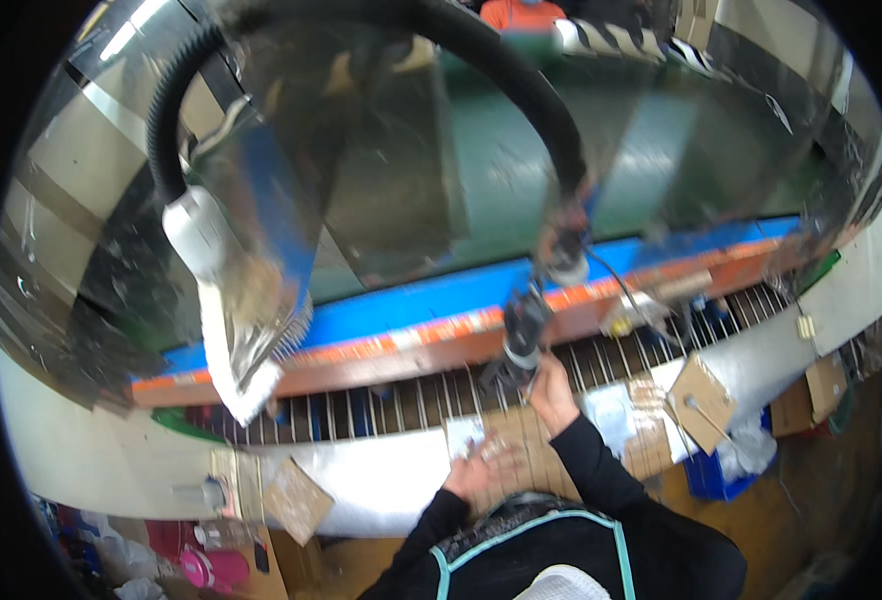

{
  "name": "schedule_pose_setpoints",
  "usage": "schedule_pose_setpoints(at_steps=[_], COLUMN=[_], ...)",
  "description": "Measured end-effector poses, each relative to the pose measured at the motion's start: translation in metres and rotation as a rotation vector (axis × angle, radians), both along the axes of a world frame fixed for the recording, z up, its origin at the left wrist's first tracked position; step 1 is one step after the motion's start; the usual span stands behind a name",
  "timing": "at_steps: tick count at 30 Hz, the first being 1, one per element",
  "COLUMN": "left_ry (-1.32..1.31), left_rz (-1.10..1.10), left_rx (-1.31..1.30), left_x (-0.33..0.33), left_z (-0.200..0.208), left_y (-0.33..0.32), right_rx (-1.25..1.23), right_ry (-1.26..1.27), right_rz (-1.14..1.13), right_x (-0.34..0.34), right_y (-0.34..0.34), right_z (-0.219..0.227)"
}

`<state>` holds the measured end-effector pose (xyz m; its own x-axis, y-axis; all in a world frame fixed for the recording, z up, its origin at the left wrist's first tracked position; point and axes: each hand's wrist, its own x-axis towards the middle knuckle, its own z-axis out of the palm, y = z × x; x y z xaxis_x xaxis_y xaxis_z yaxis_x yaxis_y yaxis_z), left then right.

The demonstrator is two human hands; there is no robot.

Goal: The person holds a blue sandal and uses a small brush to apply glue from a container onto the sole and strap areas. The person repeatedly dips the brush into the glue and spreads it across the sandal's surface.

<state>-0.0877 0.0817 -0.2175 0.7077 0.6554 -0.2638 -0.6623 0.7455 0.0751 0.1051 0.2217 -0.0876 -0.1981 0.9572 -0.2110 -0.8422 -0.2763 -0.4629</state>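
Cardboard sheet [533,452]: before person. Left hand [481,470]: open, fingers spread, on sheet's left part. Right hand [554,395]: just beyond sheet, beside black tool [523,340]; fingers partly hidden, grip cannot be told. White label [464,432]: sheet's far left corner. Metal rollers [423,403]: beyond sheet.

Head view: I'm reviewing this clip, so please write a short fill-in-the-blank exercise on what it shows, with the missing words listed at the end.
1. The left hand rests, fingers spread, on a flat package that is mostly ____ in colour.
2. The right hand, at the black device, is ____ from the body than the left.
3. Just beyond the orange edge, the long strip is coloured ____.
4. The pink object lies toward the picture's lower ____ corner.

Missing words: brown; farther; blue; left.
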Motion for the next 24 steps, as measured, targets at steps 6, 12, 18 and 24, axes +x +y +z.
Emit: schedule_pose_setpoints(at_steps=[6,12,18,24], left_ry=[0.269,0.268,0.181,0.252], left_rz=[0.152,0.282,0.386,0.356], left_rx=[0.061,0.178,0.229,0.147], left_x=[0.01,0.014,0.015,0.013], left_z=[0.0,-0.011,-0.02,-0.016], left_y=[-0.01,-0.02,-0.024,-0.019], right_rx=[-0.001,0.075,0.05,-0.001], right_ry=[0.218,0.167,0.082,0.059], right_rz=[0.119,0.075,0.004,0.095], right_x=[0.052,0.109,0.139,0.136], right_y=[-0.081,-0.154,-0.203,-0.209], right_z=[0.073,0.081,0.058,0.046])
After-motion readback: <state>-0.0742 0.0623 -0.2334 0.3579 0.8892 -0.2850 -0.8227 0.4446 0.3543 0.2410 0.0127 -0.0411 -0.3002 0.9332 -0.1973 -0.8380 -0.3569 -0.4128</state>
